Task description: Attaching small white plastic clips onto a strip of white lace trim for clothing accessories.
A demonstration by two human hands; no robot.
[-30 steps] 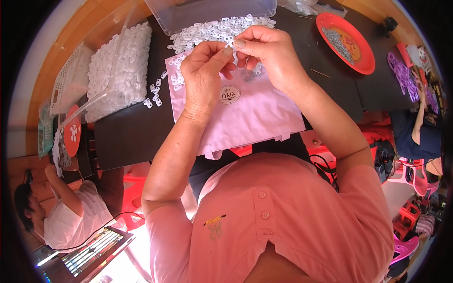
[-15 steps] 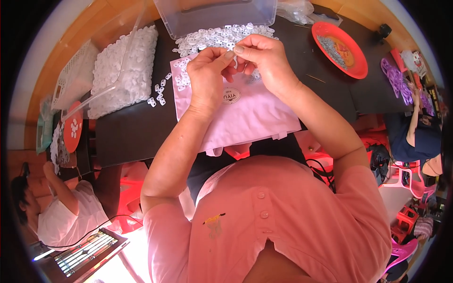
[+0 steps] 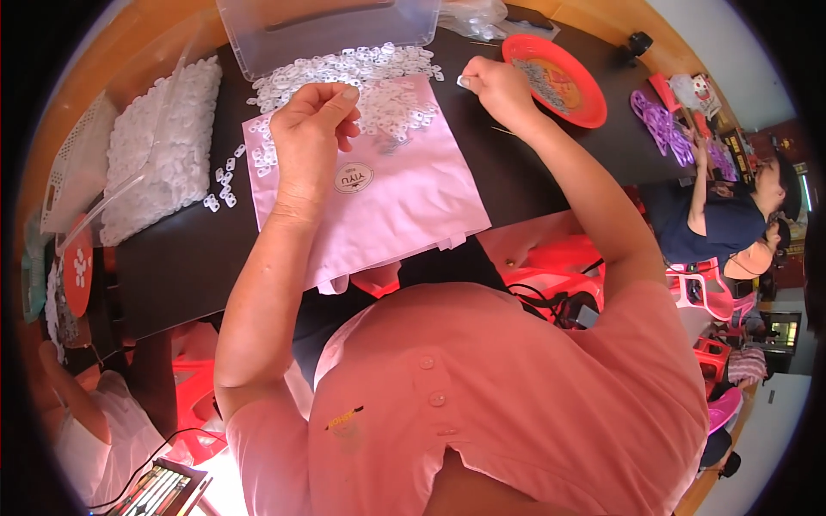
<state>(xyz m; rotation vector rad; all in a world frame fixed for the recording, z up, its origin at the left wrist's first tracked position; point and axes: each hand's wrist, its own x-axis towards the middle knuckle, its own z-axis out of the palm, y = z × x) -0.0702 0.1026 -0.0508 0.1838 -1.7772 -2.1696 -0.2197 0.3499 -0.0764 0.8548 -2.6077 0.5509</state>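
Note:
Over the pink cloth bag (image 3: 391, 215), my left hand (image 3: 310, 129) is closed, its thumb pressed to the index finger; whatever it may pinch is hidden. My right hand (image 3: 506, 93) is apart from it, over the dark table just left of the red plate (image 3: 594, 107). Its fingers are closed, and a small white piece (image 3: 463, 82) shows at their tips. A heap of small white plastic pieces (image 3: 344, 69) with dark holes spreads beyond my left hand, partly onto the bag. Silvery small parts (image 3: 542, 84) lie on the plate.
A clear plastic bin (image 3: 331, 34) stands behind the heap. To the left are a large bag of white pieces (image 3: 163, 146) and several loose ones (image 3: 225, 181). One person (image 3: 103, 421) sits at left; another (image 3: 697, 206) at right, near purple straps (image 3: 658, 129).
My hands, together over the heap before, have parted. The right one has moved right toward the red plate; the left stays by the heap. The whole view has shifted with my head.

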